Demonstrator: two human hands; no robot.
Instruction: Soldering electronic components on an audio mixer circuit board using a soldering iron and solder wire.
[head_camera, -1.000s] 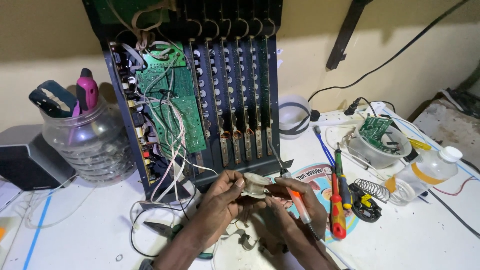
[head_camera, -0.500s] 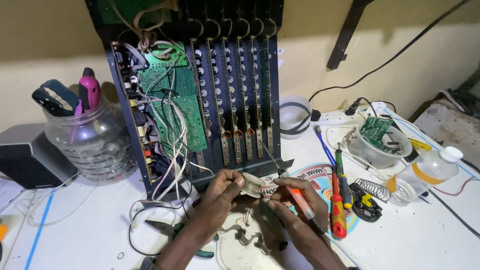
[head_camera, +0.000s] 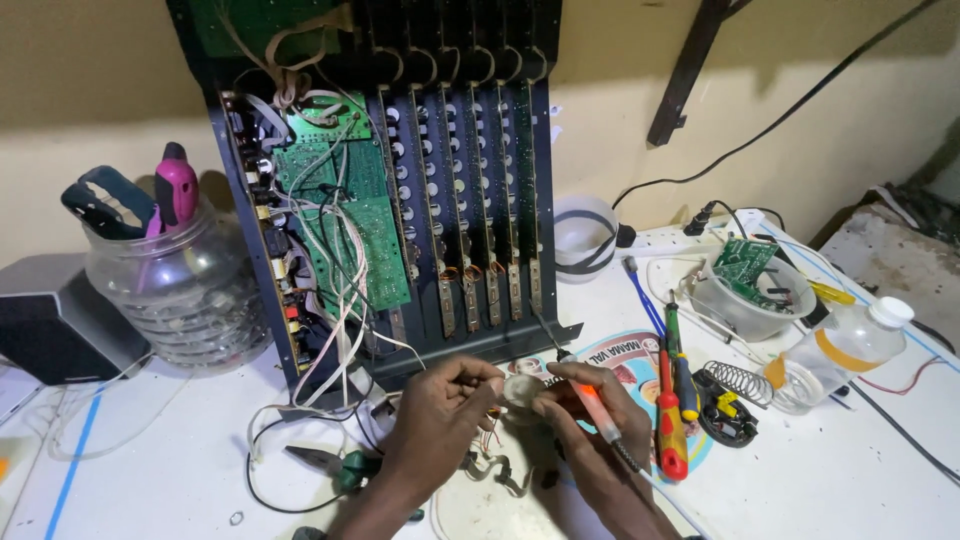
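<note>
The left hand (head_camera: 440, 420) pinches a small pale round part (head_camera: 520, 392) between thumb and fingers, holding it just above the white tabletop (head_camera: 850, 480) near the front edge; the fingers are closed on it, and thin wires hang from the part toward the tabletop; the right hand (head_camera: 590, 420) grips an orange-handled soldering iron (head_camera: 592, 410) like a pen, fingers wrapped shut around the handle, the dark tip reaching up to the pale round part; what the part is exactly cannot be told.

Just behind the hands stands an opened dark metal chassis (head_camera: 480, 180), upright, with a green circuit board (head_camera: 350, 210) on its left side and a bundle of white wires spilling down to the tabletop; a clear plastic jar (head_camera: 185, 290) holding tools stands toward the left edge; green-handled pliers (head_camera: 335, 465) lie left of the left wrist; a red screwdriver (head_camera: 668, 420) and a green screwdriver (head_camera: 680, 350) lie just right of the right hand; a wire coil stand (head_camera: 735, 380) and a clear plastic bottle (head_camera: 850, 340) sit toward the right edge.
</note>
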